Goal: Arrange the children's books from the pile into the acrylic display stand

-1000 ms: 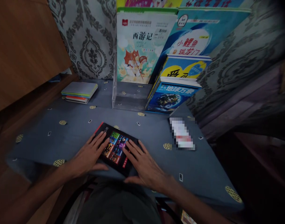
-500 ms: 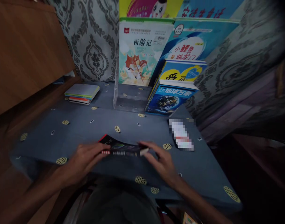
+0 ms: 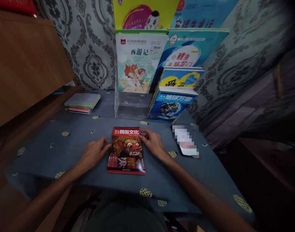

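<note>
Red book (image 3: 127, 149) before rack (image 3: 131, 111) of books (image 3: 140, 61)

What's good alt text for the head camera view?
A person's left hand and right hand flank a book with a mask on its cover, lying on a patterned tablecloth. Behind, more books stand in a transparent rack.

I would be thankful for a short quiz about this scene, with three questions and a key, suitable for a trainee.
1. What lies between the left hand and the right hand?
2. True or false: the book pile is left of the clear stand.
3. The pixelated object lies: a) under the right hand; b) on the book pile; c) right of the right hand.

Key: 1. A red-and-black book with a mask on its cover. 2. True. 3. c.
</note>
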`<state>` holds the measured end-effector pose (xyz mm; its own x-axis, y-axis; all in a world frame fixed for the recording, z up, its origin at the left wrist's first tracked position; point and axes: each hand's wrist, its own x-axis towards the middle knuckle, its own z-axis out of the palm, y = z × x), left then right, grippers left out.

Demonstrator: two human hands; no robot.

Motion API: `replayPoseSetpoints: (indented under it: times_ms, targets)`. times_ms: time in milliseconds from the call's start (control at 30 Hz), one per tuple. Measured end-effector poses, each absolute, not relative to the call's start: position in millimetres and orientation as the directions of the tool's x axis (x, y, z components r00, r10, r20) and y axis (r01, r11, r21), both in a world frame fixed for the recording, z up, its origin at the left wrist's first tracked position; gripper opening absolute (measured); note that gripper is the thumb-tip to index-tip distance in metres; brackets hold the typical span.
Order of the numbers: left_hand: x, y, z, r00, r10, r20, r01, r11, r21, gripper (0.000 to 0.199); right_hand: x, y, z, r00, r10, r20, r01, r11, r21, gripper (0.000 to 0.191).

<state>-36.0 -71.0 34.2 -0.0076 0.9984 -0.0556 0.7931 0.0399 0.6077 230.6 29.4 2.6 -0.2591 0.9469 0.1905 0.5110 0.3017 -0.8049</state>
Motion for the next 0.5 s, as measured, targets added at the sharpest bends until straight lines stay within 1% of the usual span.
replayPoseSetpoints:
  times_ms: [33,67,133,200,267,300,333,433,500]
  targets:
    - [-37,-71,33,0.004,1.0,0.019,0.865,-0.013,0.501,0.024,230,26,0,-0.266,0.929,0.258,0.59,0.369,-0.718,0.02]
    - [-36,-72,33,0.048,0.996,0.076,0.9,-0.076,0.429,0.022,228,20,-1,-0.301,0.899,0.319,0.634,0.439,-0.637,0.021]
    - [-30,-71,29,0.21,0.965,0.155,0.895,-0.253,0.366,0.023,218,4,1,-0.439,0.808,0.393,0.628,0.588,-0.509,0.025]
    - [-23,-67,20,0.367,0.909,0.198,0.848,-0.414,0.331,0.028,205,-9,4,-0.644,0.666,0.376,0.52,0.742,-0.422,0.031]
    - [-20,-57,10,0.445,0.876,0.185,0.823,-0.481,0.301,0.036,194,-13,6,-0.778,0.553,0.299,0.444,0.82,-0.361,0.037]
    - [-21,-50,6,0.451,0.877,0.168,0.829,-0.481,0.286,0.039,191,-10,6,-0.799,0.547,0.251,0.453,0.821,-0.346,0.041]
    - [-23,-42,2,0.44,0.886,0.147,0.843,-0.464,0.272,0.041,190,-5,6,-0.789,0.58,0.205,0.499,0.798,-0.338,0.046]
    - [-31,-17,-2,0.372,0.922,0.11,0.89,-0.388,0.241,0.045,195,20,5,-0.634,0.766,0.106,0.705,0.629,-0.328,0.053]
    - [-34,-5,-2,0.346,0.932,0.106,0.904,-0.362,0.228,0.047,199,33,3,-0.562,0.822,0.092,0.762,0.558,-0.327,0.055]
